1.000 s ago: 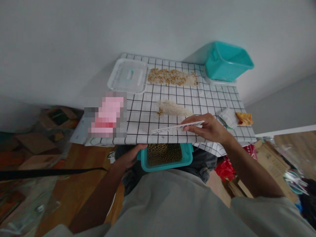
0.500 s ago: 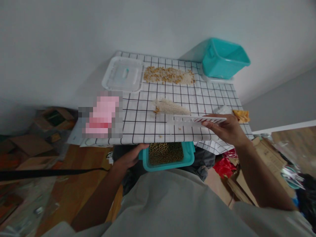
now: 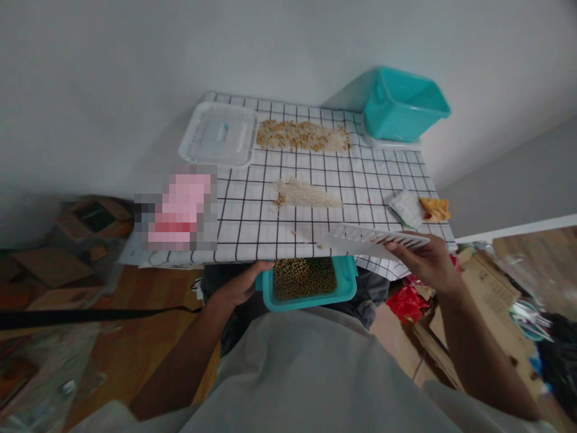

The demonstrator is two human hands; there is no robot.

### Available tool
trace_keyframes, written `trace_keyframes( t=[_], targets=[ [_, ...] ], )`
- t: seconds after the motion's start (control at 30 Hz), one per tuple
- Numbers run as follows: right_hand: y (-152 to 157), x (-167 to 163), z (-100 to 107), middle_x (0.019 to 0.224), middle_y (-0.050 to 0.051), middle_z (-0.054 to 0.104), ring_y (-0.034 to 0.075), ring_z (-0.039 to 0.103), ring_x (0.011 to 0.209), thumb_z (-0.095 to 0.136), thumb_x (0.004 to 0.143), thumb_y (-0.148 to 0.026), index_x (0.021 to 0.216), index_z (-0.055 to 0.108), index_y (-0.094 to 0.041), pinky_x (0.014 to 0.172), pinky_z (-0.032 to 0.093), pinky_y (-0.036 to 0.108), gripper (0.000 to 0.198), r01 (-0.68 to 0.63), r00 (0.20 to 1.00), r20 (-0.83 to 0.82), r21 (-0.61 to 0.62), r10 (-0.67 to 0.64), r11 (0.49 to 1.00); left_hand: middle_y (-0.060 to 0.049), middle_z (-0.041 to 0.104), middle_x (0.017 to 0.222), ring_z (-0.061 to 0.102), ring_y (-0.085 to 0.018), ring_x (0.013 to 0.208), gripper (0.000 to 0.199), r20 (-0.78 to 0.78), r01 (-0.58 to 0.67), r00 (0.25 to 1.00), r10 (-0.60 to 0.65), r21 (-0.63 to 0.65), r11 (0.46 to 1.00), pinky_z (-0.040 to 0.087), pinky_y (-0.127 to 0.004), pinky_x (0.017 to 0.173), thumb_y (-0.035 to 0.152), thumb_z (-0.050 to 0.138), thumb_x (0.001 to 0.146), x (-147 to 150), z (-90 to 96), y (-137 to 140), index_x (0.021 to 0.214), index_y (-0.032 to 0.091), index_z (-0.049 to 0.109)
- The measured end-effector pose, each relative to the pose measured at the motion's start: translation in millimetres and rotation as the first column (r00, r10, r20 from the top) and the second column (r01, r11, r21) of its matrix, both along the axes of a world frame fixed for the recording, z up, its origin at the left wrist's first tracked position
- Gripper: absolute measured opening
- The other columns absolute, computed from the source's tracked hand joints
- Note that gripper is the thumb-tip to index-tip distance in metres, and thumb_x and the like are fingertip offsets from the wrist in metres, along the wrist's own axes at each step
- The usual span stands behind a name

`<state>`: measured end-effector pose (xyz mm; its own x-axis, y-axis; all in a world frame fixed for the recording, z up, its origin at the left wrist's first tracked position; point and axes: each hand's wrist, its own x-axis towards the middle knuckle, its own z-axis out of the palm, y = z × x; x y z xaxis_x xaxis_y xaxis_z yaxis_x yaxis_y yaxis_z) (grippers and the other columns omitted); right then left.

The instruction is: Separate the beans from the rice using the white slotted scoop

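Note:
My left hand [image 3: 243,287] is closed on the left rim of a teal plastic container [image 3: 348,284], held below the table's front edge. Small round greenish-yellow beans [image 3: 305,281] cover its bottom. In my right hand [image 3: 428,264] is a flat white slotted plastic piece [image 3: 360,236], tilted close to the front edge. Beyond it lies a narrow heap of pale rice-like grains [image 3: 311,195], with a few yellow beans [image 3: 280,199] at its left end. A couple of loose beans lie near the front edge. Farther back spreads a strip of mixed grains and yellow beans [image 3: 302,137].
A translucent lid [image 3: 219,135] lies at the back left of the checked tablecloth [image 3: 252,231]. A deep teal bin [image 3: 401,111] stands at the back right. A white packet [image 3: 408,208] and a crumpled orange wrapper [image 3: 435,209] are at the right. A blurred-out pink item [image 3: 183,204] sits left.
My right hand has drawn the slotted piece toward me and slightly right, away from the pale grain heap. The container in my left hand stays nearly where it was.

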<state>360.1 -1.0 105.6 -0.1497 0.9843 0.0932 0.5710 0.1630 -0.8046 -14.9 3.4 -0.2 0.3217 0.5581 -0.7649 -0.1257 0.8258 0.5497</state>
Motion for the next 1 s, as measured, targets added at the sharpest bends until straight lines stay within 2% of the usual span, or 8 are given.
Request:
trace_keyframes(
  t=[0.1, 0.23, 0.4, 0.57, 0.73, 0.87, 1.0],
  targets=[
    [-8, -2, 6, 0.089, 0.001, 0.079, 0.021, 0.074, 0.073, 0.07, 0.087, -0.033, 0.104, 0.078, -0.028, 0.064, 0.061, 0.029, 0.02, -0.046, 0.999, -0.006, -0.02, 0.046, 0.999, -0.007, 0.082, 0.087, 0.075, -0.027, 0.098, 0.022, 0.038, -0.008, 0.999, 0.008, 0.016, 1.0, 0.058, -0.031, 0.087, 0.034, 0.069, 0.078, 0, -2.3, -1, 0.092, 0.018, 0.074],
    [0, -16, 8, 0.092, 0.002, 0.08, 0.021, 0.075, 0.077, 0.07, 0.087, -0.034, 0.102, 0.078, -0.027, 0.068, 0.061, 0.029, 0.019, -0.034, 0.999, -0.031, 0.014, 0.035, 0.999, -0.006, 0.083, 0.09, 0.076, -0.027, 0.097, 0.025, 0.057, -0.004, 0.998, 0.002, 0.033, 0.999, 0.059, -0.032, 0.082, 0.034, 0.067, 0.08, 1, -0.4, -1, 0.098, 0.018, 0.074],
    [18, -32, -3, 0.095, 0.002, 0.08, 0.02, 0.075, 0.079, 0.069, 0.087, -0.036, 0.105, 0.077, -0.025, 0.07, 0.061, 0.029, 0.023, -0.148, 0.987, -0.074, -0.058, 0.144, 0.987, -0.007, 0.083, 0.091, 0.076, -0.027, 0.092, 0.024, 0.059, -0.006, 0.998, 0.004, 0.039, 0.999, 0.059, -0.033, 0.081, 0.032, 0.066, 0.079, 2, 0.0, -1, 0.095, 0.017, 0.074],
    [35, -30, -11, 0.1, 0.003, 0.079, 0.022, 0.075, 0.089, 0.069, 0.087, -0.037, 0.104, 0.077, -0.024, 0.079, 0.06, 0.032, 0.022, -0.101, 0.991, -0.096, -0.053, 0.096, 0.993, -0.008, 0.082, 0.087, 0.077, -0.026, 0.084, 0.022, 0.079, -0.005, 0.997, 0.003, 0.028, 1.0, 0.057, -0.034, 0.083, 0.034, 0.067, 0.078, 1, -4.8, -2, 0.088, 0.015, 0.075],
    [59, -20, -6, 0.1, 0.003, 0.079, 0.022, 0.074, 0.094, 0.068, 0.088, -0.036, 0.101, 0.078, -0.025, 0.086, 0.059, 0.034, 0.02, -0.101, 0.989, -0.104, 0.017, 0.102, 0.995, -0.008, 0.082, 0.092, 0.076, -0.027, 0.091, 0.027, 0.095, -0.017, 0.995, 0.014, 0.035, 0.999, 0.054, -0.035, 0.089, 0.035, 0.071, 0.076, 0, -5.7, -2, 0.094, 0.016, 0.075],
    [73, -18, -4, 0.099, 0.002, 0.079, 0.024, 0.074, 0.093, 0.068, 0.087, -0.039, 0.101, 0.078, -0.025, 0.086, 0.06, 0.038, 0.021, -0.003, 0.995, -0.103, 0.103, 0.014, 0.995, -0.008, 0.082, 0.091, 0.074, -0.029, 0.098, 0.03, 0.089, -0.023, 0.996, 0.02, 0.032, 0.999, 0.053, -0.036, 0.09, 0.037, 0.074, 0.074, -1, -7.3, -3, 0.095, 0.016, 0.075],
    [79, -28, -5, 0.099, 0.002, 0.079, 0.024, 0.075, 0.092, 0.068, 0.087, -0.04, 0.101, 0.078, -0.024, 0.083, 0.06, 0.037, 0.023, -0.051, 0.996, -0.063, 0.064, 0.055, 0.997, -0.009, 0.082, 0.096, 0.072, -0.029, 0.106, 0.031, 0.1, -0.027, 0.995, 0.024, 0.032, 0.999, 0.052, -0.037, 0.094, 0.039, 0.073, 0.075, -1, -11.7, -4, 0.096, 0.016, 0.075]
  ],
)
